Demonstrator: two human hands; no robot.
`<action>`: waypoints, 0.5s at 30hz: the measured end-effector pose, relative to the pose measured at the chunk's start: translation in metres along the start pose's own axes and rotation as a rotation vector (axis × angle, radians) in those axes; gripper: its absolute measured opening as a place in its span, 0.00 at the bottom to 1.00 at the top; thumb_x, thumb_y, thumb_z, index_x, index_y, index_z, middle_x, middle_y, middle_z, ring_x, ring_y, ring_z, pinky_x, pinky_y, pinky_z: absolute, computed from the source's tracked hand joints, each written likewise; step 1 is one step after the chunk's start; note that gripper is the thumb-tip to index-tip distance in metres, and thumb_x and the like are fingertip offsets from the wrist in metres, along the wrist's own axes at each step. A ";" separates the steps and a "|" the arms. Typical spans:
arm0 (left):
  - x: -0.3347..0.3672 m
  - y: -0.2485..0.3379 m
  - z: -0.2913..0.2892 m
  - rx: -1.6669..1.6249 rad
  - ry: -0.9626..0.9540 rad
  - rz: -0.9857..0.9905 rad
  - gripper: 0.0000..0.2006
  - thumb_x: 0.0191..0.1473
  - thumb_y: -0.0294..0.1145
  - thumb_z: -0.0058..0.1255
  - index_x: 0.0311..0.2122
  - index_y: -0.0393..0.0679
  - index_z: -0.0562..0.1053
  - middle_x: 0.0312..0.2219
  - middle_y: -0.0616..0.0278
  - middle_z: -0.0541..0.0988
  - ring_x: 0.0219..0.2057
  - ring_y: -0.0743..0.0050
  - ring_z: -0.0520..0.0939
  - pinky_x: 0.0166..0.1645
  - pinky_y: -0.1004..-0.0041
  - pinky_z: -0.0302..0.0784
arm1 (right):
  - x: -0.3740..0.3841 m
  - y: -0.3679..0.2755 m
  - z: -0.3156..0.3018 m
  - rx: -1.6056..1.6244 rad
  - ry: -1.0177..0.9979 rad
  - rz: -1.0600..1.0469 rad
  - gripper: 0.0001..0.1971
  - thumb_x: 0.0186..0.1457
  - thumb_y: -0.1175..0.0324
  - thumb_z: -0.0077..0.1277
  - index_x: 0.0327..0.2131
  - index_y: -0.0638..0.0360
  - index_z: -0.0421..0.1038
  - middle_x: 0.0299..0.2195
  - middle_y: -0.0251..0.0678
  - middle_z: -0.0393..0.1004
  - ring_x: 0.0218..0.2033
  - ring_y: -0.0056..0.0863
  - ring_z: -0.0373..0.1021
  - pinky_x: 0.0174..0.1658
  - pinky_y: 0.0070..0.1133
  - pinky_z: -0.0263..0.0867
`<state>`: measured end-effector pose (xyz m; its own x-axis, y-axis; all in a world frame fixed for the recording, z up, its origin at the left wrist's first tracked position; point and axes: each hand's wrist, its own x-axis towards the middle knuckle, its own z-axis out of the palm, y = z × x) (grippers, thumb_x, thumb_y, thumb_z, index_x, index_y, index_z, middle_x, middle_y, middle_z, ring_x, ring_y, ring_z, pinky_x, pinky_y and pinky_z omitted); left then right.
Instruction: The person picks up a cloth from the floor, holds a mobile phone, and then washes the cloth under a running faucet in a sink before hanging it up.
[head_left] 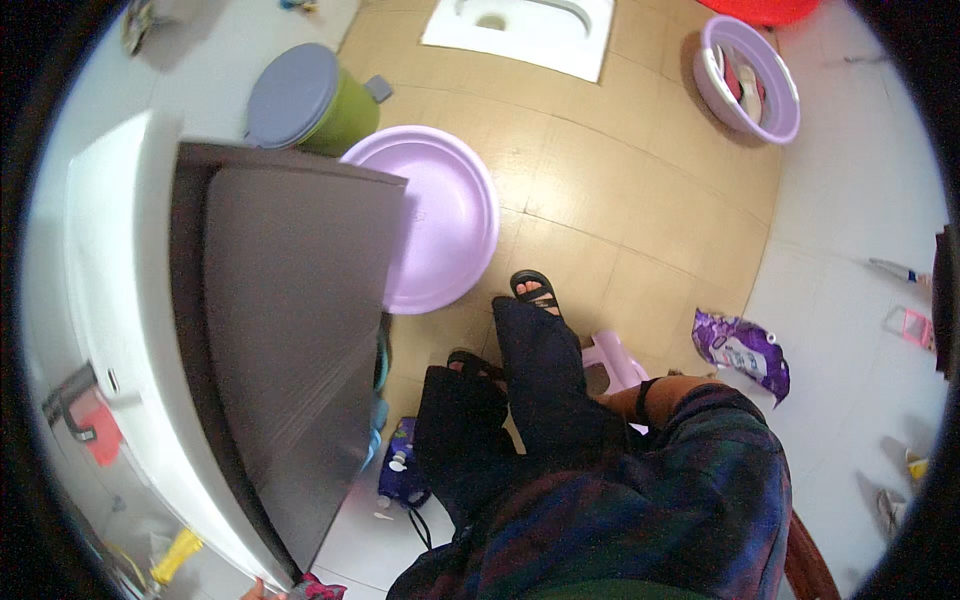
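Note:
At the bottom left, fingertips of my left hand [262, 591] show at the edge of a white washbasin [135, 300], beside a patch of pinkish-red cloth [322, 589]. The picture's rim cuts off the rest of that hand, so its grip is unclear. My right arm comes out of a dark plaid sleeve, with a black band at the wrist. My right hand [614, 401] is low by my dark trousers [548, 370], beside a pink plastic stool [622, 362]. Its fingers are hidden, and whether it holds anything does not show.
Beneath the washbasin is a dark grey cabinet [295, 300]. A lilac washtub [450, 220] stands on the tan floor, near a green bin [350, 115] with a grey lid. Further off are a squat toilet [590, 55] and a purple-and-white basin [715, 95]. Purple pouches [740, 348] lie at the right.

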<state>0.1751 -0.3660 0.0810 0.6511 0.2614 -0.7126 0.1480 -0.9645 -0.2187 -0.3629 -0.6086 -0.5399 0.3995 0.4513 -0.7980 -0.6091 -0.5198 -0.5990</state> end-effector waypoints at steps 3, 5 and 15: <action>0.001 -0.015 -0.001 -0.319 0.283 -0.261 0.10 0.49 0.34 0.55 0.31 0.38 0.73 0.22 0.61 0.76 0.21 0.72 0.78 0.25 0.77 0.74 | 0.054 -0.018 0.023 -0.069 0.066 0.080 0.26 0.47 0.59 0.56 0.50 0.55 0.68 0.45 0.42 0.74 0.46 0.42 0.71 0.47 0.36 0.65; -0.041 0.028 0.030 -0.899 0.159 0.220 0.11 0.49 0.35 0.54 0.32 0.38 0.72 0.27 0.57 0.76 0.23 0.69 0.78 0.27 0.75 0.75 | 0.075 -0.017 0.036 -0.105 0.088 0.140 0.26 0.46 0.59 0.57 0.50 0.55 0.68 0.45 0.42 0.74 0.46 0.41 0.70 0.47 0.36 0.64; -0.062 0.204 0.181 -0.581 -0.189 0.719 0.12 0.48 0.36 0.54 0.32 0.38 0.72 0.27 0.56 0.75 0.24 0.68 0.78 0.28 0.73 0.75 | -0.079 0.048 0.001 0.041 0.190 0.005 0.53 0.25 0.49 0.69 0.61 0.37 0.56 0.48 0.41 0.73 0.50 0.41 0.69 0.51 0.34 0.63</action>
<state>0.0298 -0.5727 -0.0402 0.6062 -0.4514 -0.6548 0.1387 -0.7507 0.6460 -0.4242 -0.6687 -0.5050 0.5164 0.3014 -0.8016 -0.6371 -0.4903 -0.5948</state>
